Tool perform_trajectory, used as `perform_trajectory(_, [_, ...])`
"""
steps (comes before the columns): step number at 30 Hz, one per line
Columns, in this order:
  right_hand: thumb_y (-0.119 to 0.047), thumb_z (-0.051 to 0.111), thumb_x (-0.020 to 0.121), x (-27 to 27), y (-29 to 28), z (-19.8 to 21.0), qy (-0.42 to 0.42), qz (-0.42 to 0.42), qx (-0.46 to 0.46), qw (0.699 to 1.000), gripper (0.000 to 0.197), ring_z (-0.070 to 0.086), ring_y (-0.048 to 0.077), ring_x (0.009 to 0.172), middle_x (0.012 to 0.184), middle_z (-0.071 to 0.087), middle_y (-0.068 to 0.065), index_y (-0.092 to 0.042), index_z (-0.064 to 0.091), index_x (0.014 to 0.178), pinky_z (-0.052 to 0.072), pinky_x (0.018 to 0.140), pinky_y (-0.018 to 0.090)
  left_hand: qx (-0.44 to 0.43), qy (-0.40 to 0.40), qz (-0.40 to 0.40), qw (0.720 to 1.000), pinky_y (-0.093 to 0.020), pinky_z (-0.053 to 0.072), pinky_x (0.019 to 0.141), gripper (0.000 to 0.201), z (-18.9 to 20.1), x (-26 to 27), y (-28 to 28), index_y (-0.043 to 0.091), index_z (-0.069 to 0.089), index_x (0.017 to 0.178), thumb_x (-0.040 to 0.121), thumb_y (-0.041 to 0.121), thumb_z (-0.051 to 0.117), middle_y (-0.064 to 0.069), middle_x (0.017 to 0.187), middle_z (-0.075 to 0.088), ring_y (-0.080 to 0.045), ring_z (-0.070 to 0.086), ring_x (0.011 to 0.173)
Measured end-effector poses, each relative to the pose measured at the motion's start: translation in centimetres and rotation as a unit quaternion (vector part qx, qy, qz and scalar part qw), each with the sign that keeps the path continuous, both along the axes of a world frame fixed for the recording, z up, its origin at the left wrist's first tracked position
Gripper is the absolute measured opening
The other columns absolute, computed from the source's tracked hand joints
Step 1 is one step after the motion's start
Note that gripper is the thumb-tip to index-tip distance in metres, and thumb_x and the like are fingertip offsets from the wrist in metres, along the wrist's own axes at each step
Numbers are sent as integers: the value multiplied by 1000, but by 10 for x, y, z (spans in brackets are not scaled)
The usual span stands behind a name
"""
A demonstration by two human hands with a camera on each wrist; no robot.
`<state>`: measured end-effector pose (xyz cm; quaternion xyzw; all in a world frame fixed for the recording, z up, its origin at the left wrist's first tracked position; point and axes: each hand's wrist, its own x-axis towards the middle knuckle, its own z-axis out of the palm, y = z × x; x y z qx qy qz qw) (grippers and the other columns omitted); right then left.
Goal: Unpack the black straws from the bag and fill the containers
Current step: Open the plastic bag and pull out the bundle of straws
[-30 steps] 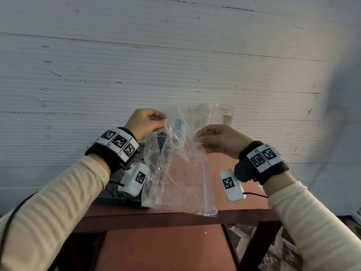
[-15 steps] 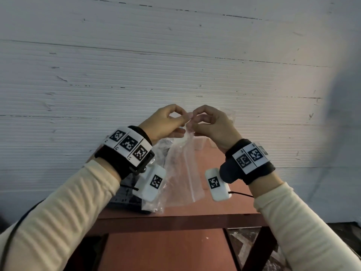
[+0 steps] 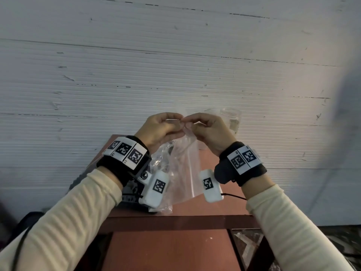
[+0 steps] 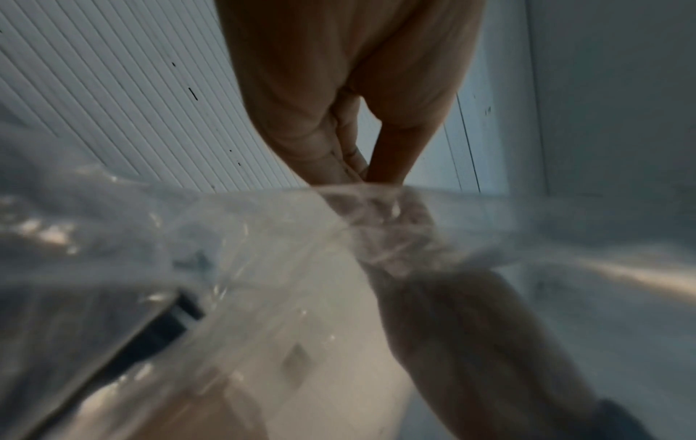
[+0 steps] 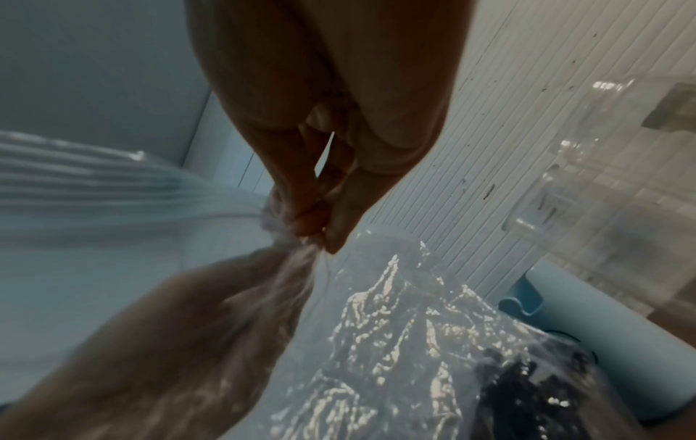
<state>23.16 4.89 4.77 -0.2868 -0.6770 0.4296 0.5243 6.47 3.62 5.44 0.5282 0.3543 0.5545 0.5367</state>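
a plain makeshift workspace: a small reddish-brown table pushed against a scuffed white ribbed wall.

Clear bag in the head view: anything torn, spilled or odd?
Nothing stands out. The clear bag hangs crumpled but whole, its top pinched by the left hand and right hand. No straws on the table.
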Motion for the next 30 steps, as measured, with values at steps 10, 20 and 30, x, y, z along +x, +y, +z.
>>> perform_trajectory(10, [5,46,88,4,3,-7,-99,-140,19,985,43,64,31,83,97,69,5,-23,76,73,58,83,47,-1,49,77,996,-23,60,68,14,-7,-7,0,4,63,90,86,-9,63,-15,93,68,-20,70,79])
perform_trajectory(20, [-12,47,96,51,6,-7,-254,-182,-21,950,26,62,12,73,99,65,-4,-19,72,90,56,76,33,-6,91,68,994,-25,60,66,17,-3,-42,2,9,67,95,91,-5,56,-1,83,65,-14,69,74])
perform_trajectory(30, [-31,71,84,22,-14,0,-392,-70,-55,916,51,69,19,73,110,56,4,-21,46,128,58,69,28,-8,156,54,986,-32,60,80,37,-4,-24,4,6,59,111,78,1,75,-6,88,63,-16,68,80])
